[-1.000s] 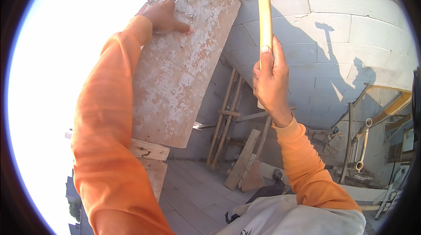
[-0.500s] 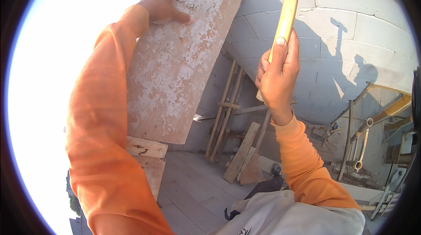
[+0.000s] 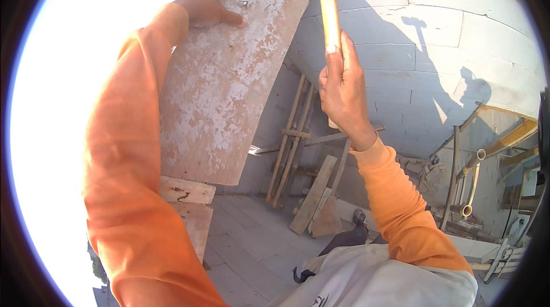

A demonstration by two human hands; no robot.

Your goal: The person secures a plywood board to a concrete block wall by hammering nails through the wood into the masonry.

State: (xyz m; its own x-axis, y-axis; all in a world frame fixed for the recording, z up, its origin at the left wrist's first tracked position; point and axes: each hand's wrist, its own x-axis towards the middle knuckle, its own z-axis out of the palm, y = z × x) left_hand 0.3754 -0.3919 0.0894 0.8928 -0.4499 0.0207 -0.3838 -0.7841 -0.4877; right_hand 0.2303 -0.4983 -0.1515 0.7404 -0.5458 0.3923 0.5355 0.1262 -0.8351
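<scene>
In my right hand (image 3: pixel 345 92) is a hammer (image 3: pixel 327 6), my fingers wrapped round the lower part of its pale wooden handle. The metal head points up near the picture's top edge, close to the board's right edge. My left hand (image 3: pixel 205 6) grips the upper left edge of a large weathered board (image 3: pixel 215 100), smeared with whitish residue. The thumb lies across the board's face, while the other fingers are largely hidden at the edge. Below the board, shorter pieces of wood (image 3: pixel 186 191) stand against its lower end.
A grey block wall (image 3: pixel 384 57) runs along the right, carrying shadows of me and the hammer. Bamboo poles (image 3: pixel 291 145) and loose planks (image 3: pixel 314 195) lean lower down, above a grey block floor (image 3: pixel 246 238). Pipes (image 3: pixel 472 169) and scaffold-like timbers stand at far right.
My right hand and the hammer have moved left toward the board, bringing the hammer head fully into sight. My left hand keeps its hold on the board.
</scene>
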